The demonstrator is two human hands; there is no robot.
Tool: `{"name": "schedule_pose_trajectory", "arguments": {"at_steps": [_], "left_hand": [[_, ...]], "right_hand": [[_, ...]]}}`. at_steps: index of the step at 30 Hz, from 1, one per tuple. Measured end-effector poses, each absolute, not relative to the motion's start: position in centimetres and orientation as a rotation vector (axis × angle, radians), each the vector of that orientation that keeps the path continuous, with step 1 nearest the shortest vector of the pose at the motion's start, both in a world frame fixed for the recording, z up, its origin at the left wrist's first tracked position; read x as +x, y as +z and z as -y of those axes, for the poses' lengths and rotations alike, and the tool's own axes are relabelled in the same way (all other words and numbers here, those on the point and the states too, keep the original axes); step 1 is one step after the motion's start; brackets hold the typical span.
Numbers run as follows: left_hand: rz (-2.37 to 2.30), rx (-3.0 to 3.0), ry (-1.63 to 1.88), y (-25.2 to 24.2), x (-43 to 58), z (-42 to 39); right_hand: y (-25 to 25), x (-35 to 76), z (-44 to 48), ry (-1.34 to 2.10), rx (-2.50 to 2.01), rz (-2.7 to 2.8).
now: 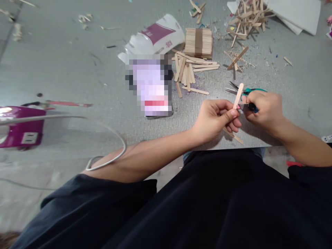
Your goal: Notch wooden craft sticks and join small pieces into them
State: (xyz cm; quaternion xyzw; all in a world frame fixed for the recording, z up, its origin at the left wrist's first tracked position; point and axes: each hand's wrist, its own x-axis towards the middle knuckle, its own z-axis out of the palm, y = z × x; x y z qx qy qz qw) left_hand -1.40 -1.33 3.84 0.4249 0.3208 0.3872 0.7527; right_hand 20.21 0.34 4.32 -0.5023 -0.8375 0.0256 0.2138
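Near the table's front edge, my left hand (218, 116) pinches a wooden popsicle stick (239, 95), which points up and away from me. A small pink spot shows beside the fingertips. My right hand (268, 107) is closed around a utility knife (251, 106), its handle mostly hidden by the fingers. The knife's blade meets or nearly meets the stick just above my left fingertips; I cannot tell if it is cutting in. Teal-handled pliers (234, 86) lie partly behind my right hand. Under my left hand, another stick (237, 139) rests on the table.
A banded stack of popsicle sticks (190, 41) stands beyond loose sticks (185, 71). A blurred-out phone (153, 86) and plastic packaging (158, 34) lie to their left. Stick scraps (250, 20) are heaped at the back. A white cable (114, 129) crosses my left arm near a purple device (26, 126).
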Motion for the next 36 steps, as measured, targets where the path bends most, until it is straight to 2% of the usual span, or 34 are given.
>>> {"name": "schedule_pose_trajectory", "arguments": {"at_steps": [28,36], "left_hand": [[-0.577,0.991,0.652,3.7,-1.6,1.6],[-0.545,0.893,0.643,3.5,-1.3,1.6]], "right_hand": [[5.8,20.2,-0.4,0.603,-1.288,2.609],[5.0,20.2,-0.4,0.389,-1.342,2.584]]}}
